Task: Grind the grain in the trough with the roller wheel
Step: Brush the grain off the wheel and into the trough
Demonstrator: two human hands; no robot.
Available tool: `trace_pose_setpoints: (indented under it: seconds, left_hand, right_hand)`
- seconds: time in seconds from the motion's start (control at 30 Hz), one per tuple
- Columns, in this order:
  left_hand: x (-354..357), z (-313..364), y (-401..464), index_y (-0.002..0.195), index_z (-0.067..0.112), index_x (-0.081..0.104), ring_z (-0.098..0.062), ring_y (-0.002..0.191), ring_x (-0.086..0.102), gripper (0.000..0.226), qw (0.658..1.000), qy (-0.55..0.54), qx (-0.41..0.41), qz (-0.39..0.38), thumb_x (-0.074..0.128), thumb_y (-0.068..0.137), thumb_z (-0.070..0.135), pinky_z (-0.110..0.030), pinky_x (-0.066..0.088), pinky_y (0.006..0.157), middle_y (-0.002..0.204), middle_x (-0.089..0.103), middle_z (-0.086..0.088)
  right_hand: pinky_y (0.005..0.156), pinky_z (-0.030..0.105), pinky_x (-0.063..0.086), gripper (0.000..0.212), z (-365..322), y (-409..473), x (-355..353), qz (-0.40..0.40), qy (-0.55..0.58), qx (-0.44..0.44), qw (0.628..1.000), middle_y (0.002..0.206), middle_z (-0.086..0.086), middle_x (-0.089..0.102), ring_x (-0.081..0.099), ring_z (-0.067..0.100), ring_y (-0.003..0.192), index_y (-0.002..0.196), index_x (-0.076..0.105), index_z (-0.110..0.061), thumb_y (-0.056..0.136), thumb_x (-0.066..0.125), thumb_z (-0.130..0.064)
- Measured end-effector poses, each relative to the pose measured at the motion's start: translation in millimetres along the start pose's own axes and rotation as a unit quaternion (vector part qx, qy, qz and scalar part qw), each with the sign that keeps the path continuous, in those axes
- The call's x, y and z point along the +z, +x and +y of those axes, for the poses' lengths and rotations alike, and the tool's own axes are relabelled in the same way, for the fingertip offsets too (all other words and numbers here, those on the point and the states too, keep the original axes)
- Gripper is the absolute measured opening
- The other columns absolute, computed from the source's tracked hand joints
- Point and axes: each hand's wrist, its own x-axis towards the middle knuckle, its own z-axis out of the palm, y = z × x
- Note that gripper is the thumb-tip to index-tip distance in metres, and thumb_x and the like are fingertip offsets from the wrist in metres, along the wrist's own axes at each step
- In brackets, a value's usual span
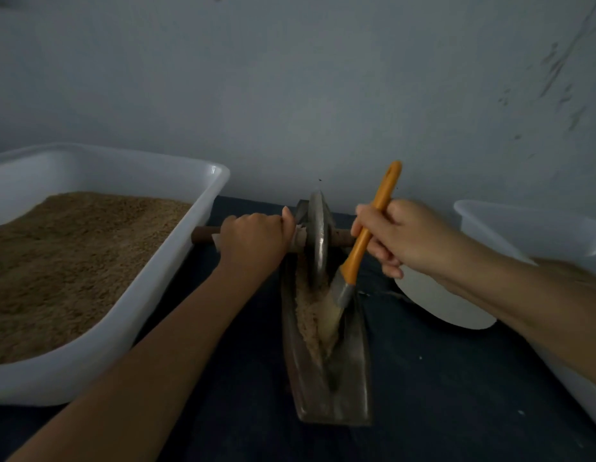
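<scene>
Orange-handled brush (363, 248), pinched by my right hand (394, 236), sweeps grain (314, 315) beside the roller wheel (318, 238); my left hand (255, 240) grips its axle (203, 234), so rolling could jam bristles.

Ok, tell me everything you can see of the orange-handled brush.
The brush has a long orange handle that looks plastic, with a hole at its top end, a grey metal-looking ferrule and pale bristles. It stands tilted, handle up and leaning right. The right hand grips the handle at mid-length. The bristles reach down into the ground grain in the trough, just right of the roller wheel.
</scene>
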Motion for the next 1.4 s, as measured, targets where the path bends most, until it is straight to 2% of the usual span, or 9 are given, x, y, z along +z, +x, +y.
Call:
trace_pose_setpoints:
  seconds: [0.1,0.37,0.5,0.63,0.77,0.87,1.03,1.2,1.4]
  left_hand:
    - [-1.3,0.1,-0.7,0.141,0.008,0.011,-0.017,0.064,0.046,0.068,1.000,0.004,0.002,-0.001,0.053,0.091,0.028,-0.031,0.034,0.055,0.095,0.059,-0.005]
    - [0.2,1.3,0.3,0.142,0.009,0.009,-0.020,0.080,0.059,0.070,1.000,-0.001,0.012,-0.002,0.052,0.092,0.027,-0.032,0.036,0.060,0.101,0.058,-0.006]
    - [-0.1,0.9,-1.1,0.141,0.007,0.009,-0.019,0.078,0.059,0.068,1.000,0.012,0.020,0.008,0.051,0.092,0.028,-0.030,0.037,0.058,0.100,0.059,-0.006]
    - [1.3,1.6,-0.3,0.141,0.008,0.009,-0.019,0.079,0.059,0.068,1.000,0.003,0.024,0.010,0.051,0.092,0.028,-0.030,0.037,0.059,0.100,0.059,-0.006]
    - [2.4,1.5,1.6,0.142,0.008,0.011,-0.021,0.082,0.060,0.066,1.000,-0.008,0.018,0.004,0.051,0.092,0.026,-0.032,0.037,0.061,0.103,0.059,-0.007]
    - [3.3,1.7,2.0,0.142,0.009,0.011,-0.021,0.083,0.060,0.066,1.000,-0.011,0.017,0.010,0.050,0.093,0.028,-0.032,0.036,0.061,0.104,0.060,-0.006]
    - [4.1,1.8,0.3,0.142,0.008,0.010,-0.020,0.082,0.060,0.068,1.000,-0.008,0.016,0.014,0.052,0.092,0.028,-0.031,0.037,0.060,0.103,0.059,-0.006]
    - [1.9,2.6,0.2,0.142,0.008,0.010,-0.019,0.078,0.060,0.070,1.000,-0.005,0.017,0.009,0.054,0.091,0.028,-0.030,0.035,0.057,0.100,0.059,-0.005]
    - [3.0,1.2,-0.3,0.142,0.009,0.013,-0.019,0.078,0.060,0.062,1.000,-0.005,0.012,0.015,0.049,0.093,0.025,-0.030,0.033,0.056,0.100,0.060,-0.004]
  right_hand:
    - [0.034,0.019,0.034,0.036,-7.9,-4.3,-13.8,0.034,0.012,-0.029,0.999,0.039,-0.003,0.043,0.035,0.008,0.032,0.076,0.057,-0.006,0.100,0.038,-0.024]
    - [0.033,0.017,0.031,0.032,-9.3,-9.3,2.5,-0.110,0.038,0.057,0.992,0.040,-0.007,0.038,0.030,0.006,0.031,0.079,0.055,-0.007,0.099,0.037,-0.025]
    - [0.033,0.017,0.032,0.030,2.3,0.1,21.1,-0.088,0.007,0.093,0.992,0.036,-0.006,0.040,0.033,0.005,0.030,0.079,0.056,-0.008,0.099,0.039,-0.023]
    - [0.035,0.016,0.035,0.032,3.8,-2.5,22.7,-0.025,-0.056,0.016,0.998,0.037,-0.006,0.047,0.040,0.006,0.030,0.078,0.057,-0.013,0.099,0.039,-0.030]
    - [0.035,0.019,0.035,0.034,-6.2,-6.5,1.7,0.034,-0.027,-0.026,0.999,0.038,-0.005,0.045,0.038,0.008,0.031,0.077,0.057,-0.011,0.099,0.038,-0.028]
    - [0.033,0.019,0.033,0.034,-11.4,-15.2,-5.8,0.015,0.014,-0.036,0.999,0.038,-0.004,0.042,0.034,0.008,0.031,0.076,0.057,-0.007,0.099,0.039,-0.024]
    - [0.033,0.017,0.032,0.033,-5.2,-11.8,10.3,-0.050,0.026,0.014,0.998,0.038,-0.006,0.040,0.032,0.006,0.030,0.078,0.056,-0.008,0.099,0.038,-0.025]
    - [0.035,0.018,0.035,0.034,8.0,-0.2,20.2,-0.028,-0.023,0.011,0.999,0.038,-0.006,0.042,0.037,0.007,0.031,0.078,0.057,-0.010,0.100,0.037,-0.027]
    - [0.033,0.019,0.031,0.035,-0.8,-15.6,-17.9,0.029,0.043,-0.052,0.997,0.039,-0.004,0.040,0.031,0.008,0.032,0.072,0.057,-0.008,0.099,0.038,-0.022]
